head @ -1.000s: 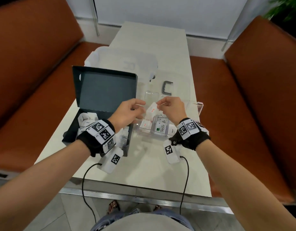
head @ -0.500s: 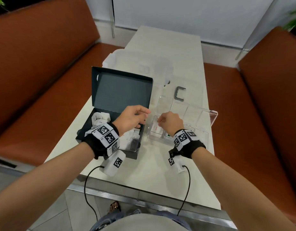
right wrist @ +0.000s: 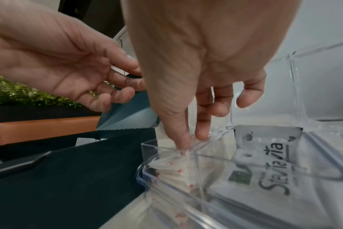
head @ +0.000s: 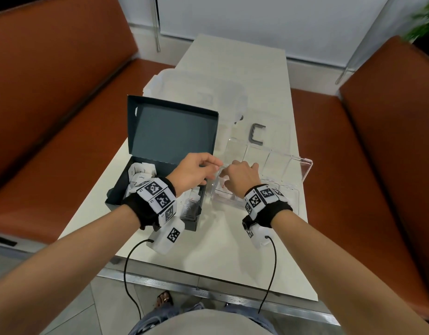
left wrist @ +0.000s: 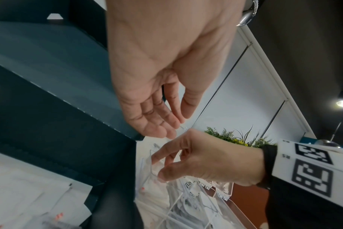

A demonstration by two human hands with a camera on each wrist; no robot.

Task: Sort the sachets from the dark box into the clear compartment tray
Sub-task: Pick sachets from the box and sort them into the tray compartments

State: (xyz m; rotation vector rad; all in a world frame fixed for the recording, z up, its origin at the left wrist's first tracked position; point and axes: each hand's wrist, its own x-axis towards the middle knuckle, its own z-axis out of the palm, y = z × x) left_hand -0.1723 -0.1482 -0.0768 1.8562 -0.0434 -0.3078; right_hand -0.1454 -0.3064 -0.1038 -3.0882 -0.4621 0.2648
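1. Pale tabletop (head: 232, 250), long and narrow, runs away from the camera.
2. Orange-brown bench seats flank it: left (head: 51, 105), right (head: 389, 141).
3. Grey C-shaped piece (head: 257, 136) near the tabletop's middle.
4. Translucent plastic cover (head: 196, 93) further back.
5. Green plant (head: 423, 22) top right, blurred.
6. Tiled floor (head: 63, 317) below the near edge.

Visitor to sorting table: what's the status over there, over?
Left grip open, empty, over dark box. Right grip touching sachets in clear tray, near-left compartment; hold unclear. Nothing blocking. Over.
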